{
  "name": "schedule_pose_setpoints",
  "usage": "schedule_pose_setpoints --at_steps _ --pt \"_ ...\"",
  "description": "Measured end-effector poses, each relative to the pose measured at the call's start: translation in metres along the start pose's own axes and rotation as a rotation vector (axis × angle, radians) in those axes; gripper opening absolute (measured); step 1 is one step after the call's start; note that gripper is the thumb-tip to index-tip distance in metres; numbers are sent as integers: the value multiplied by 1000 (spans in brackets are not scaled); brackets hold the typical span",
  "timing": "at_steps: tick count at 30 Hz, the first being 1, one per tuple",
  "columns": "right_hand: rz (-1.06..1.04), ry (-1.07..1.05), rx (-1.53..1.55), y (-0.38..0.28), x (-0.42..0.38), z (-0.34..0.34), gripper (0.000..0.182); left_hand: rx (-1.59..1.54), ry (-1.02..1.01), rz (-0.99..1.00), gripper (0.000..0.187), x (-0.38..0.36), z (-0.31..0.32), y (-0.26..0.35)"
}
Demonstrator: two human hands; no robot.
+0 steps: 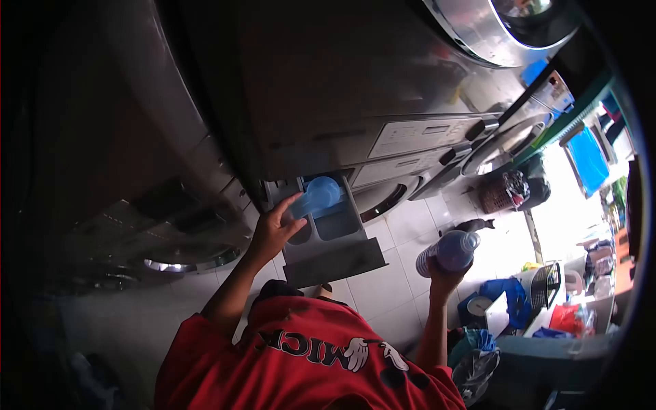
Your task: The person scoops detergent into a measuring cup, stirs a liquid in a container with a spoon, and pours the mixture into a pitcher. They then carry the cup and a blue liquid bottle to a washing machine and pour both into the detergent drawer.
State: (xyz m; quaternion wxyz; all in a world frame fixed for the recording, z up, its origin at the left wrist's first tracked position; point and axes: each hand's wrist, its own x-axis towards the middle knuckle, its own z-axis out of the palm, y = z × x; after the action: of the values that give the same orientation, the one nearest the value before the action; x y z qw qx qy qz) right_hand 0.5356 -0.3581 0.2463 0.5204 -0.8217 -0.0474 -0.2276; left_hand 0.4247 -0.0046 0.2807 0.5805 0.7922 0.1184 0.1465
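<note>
A pulled-out detergent drawer [335,263] juts from a dark washing machine [307,89] in front of my body. Over its compartments is a translucent blue scoop [323,193], whose handle side lies between the thumb and fingers of my left hand [273,232]. My right hand [445,273] is wrapped round a bottle [452,251] with bluish contents, held tilted to the right of the drawer. The bottle's mouth faces up toward the camera; whether it is capped is too small to tell.
More front-loading machines line the left and the upper right. On the tiled floor [383,297] are a dark cat [473,225] and a laundry basket [497,197]. At the lower right are a blue bag [507,295], a black basket [546,285] and a plastic-lined container with clothes [476,362].
</note>
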Motion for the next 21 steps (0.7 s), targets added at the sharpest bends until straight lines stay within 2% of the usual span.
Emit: schedule_pose_setpoints --at_steps 1,3,4,5,6,7,9,11,13,14,16,21 --pt "-19 -47 -14 3 12 7 102 7 20 -13 48 1 4 -1" --pt "-20 -110 71 -1 29 25 103 84 86 161 49 3 9 -2" --pt "19 -180 119 -7 36 33 104 91 36 23 50 3 6 0" --pt "57 -245 163 -10 42 40 105 95 42 16 50 3 6 1" --pt "56 -295 227 -4 46 49 107 127 58 42 51 4 7 2" --pt "-24 -302 142 0 49 58 109 158 75 73 52 6 7 2" --pt "-65 -389 248 -4 54 76 111 207 109 131 54 8 12 -3" --pt "33 -476 356 -16 55 90 111 259 143 181 55 7 12 0" --pt "-50 -552 303 -27 57 102 109 299 56 -42 56 5 12 7" --pt "-52 -555 302 -32 58 106 109 334 92 45 56 5 14 1" --pt "-321 -564 150 -40 59 114 107 343 105 54 56 5 15 2" --pt "-287 -710 33 -56 64 122 106 354 119 54 56 4 16 10"
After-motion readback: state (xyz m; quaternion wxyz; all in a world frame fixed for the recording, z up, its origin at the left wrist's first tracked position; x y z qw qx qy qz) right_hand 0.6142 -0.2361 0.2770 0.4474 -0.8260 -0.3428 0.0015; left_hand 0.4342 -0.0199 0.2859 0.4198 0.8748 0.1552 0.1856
